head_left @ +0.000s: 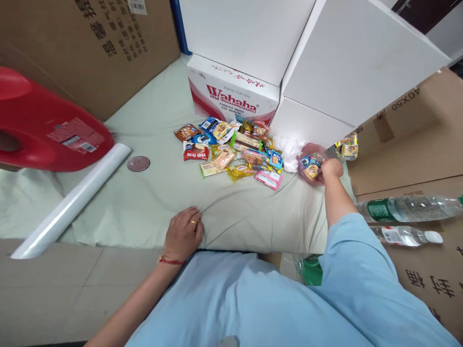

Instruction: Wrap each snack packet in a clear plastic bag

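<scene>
At the right, a see-through pink plastic bowl (304,174) holds several wrapped snacks (311,166). My right hand (332,167) is closed at its right rim and seems to grip it; the fingertips are hidden behind the hand. My left hand (183,233) rests on the front edge of the pale green cloth (152,202), its fingers curled together and nothing visible in them. Between the hands, farther back, lies a loose heap of packaged snacks (246,141) in colourful wrappers. A crumpled white plastic bag (292,152) lies between heap and bowl.
Behind the heap stands a Wahaha carton (231,94) beside white panels (325,62). To the left are a round brownish disc (138,164), a white roll (72,202) and a red jug (47,125). Plastic bottles (408,208) and cardboard (398,135) border the right.
</scene>
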`<action>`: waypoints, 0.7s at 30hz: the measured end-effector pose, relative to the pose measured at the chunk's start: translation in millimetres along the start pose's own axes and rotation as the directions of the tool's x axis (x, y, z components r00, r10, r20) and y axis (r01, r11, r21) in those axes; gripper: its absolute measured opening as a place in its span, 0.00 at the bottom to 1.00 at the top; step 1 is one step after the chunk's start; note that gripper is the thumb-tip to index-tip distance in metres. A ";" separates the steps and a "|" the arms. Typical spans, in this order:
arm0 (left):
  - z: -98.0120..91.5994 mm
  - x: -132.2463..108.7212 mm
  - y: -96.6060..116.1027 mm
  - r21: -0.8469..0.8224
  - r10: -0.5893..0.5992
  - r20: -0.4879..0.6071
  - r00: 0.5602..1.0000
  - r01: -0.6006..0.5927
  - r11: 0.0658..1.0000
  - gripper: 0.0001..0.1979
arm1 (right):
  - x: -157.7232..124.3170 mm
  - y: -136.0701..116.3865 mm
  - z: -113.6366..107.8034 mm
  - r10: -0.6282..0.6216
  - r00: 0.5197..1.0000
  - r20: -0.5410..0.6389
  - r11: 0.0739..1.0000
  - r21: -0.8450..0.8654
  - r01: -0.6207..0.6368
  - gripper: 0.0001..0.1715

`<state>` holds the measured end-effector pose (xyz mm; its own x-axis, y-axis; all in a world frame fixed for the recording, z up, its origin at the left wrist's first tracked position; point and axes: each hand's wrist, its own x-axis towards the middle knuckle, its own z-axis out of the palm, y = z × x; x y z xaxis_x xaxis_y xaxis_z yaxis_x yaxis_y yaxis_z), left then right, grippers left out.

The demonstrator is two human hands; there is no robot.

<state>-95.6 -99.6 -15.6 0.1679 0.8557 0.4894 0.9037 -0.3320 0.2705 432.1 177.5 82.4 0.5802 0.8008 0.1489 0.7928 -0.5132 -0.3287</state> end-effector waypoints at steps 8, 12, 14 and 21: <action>-0.7 -0.5 3.6 -0.020 -0.019 -0.007 1.000 0.019 1.000 0.10 | -42.2 -30.1 -22.0 -0.284 0.945 -0.162 0.955 0.039 0.294 0.19; 0.2 -1.8 3.8 -0.040 -0.046 0.016 0.999 0.047 0.998 0.11 | -73.9 -52.5 -12.2 -0.597 0.790 -0.140 0.776 0.148 0.613 0.18; 0.1 -2.1 4.1 -0.041 -0.055 0.023 0.998 0.056 0.998 0.11 | -80.9 -63.0 -5.5 -0.604 0.783 -0.145 0.779 0.098 0.619 0.16; 0.2 -3.2 5.2 -0.085 -0.098 0.048 0.994 0.102 0.991 0.13 | -74.9 -91.3 7.8 -0.398 0.916 -0.046 0.914 0.069 0.400 0.15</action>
<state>-91.4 -104.0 -15.9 0.0970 0.9023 0.4201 0.8794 -0.2754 0.3884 314.8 166.7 94.0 0.2251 0.9236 0.3102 0.9437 -0.1275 -0.3051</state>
